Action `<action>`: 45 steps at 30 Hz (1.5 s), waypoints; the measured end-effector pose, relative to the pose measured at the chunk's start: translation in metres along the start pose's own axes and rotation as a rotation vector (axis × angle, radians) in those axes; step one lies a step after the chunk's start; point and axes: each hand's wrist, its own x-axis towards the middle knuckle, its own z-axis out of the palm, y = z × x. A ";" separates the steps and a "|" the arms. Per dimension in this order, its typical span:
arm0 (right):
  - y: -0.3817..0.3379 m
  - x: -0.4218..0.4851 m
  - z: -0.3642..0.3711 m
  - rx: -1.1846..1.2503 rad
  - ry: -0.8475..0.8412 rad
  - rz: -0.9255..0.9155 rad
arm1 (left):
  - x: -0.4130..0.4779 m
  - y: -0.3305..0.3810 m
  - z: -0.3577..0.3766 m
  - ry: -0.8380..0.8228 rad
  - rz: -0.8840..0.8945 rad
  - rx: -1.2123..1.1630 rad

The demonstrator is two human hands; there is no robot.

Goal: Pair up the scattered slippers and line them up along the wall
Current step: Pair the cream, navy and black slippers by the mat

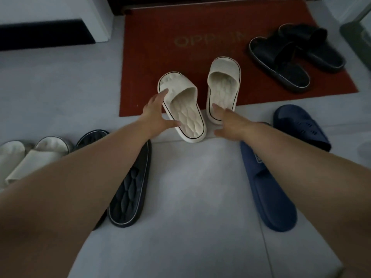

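Two cream slippers with dark trim lie side by side at the mat's near edge: the left one [183, 109] angled, the right one [222, 85] straighter. My left hand [156, 113] is open with fingers spread against the left cream slipper's outer side. My right hand [228, 123] is open, its fingertips at the heel of the right cream slipper. A dark quilted slipper [130, 189] lies under my left forearm. Two blue slippers lie at right, one [267, 193] under my right forearm and one [301, 125] farther out.
A red doormat [160, 47] lies ahead before a dark doorway. Two black slippers [291, 57] overlap on its right part. Pale slippers [36, 155] lie at the far left on the grey tiled floor [192, 197]. A white cabinet [96, 17] stands back left.
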 end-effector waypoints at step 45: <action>-0.006 0.047 -0.052 0.050 0.394 0.092 | 0.018 0.005 0.008 -0.070 0.008 -0.104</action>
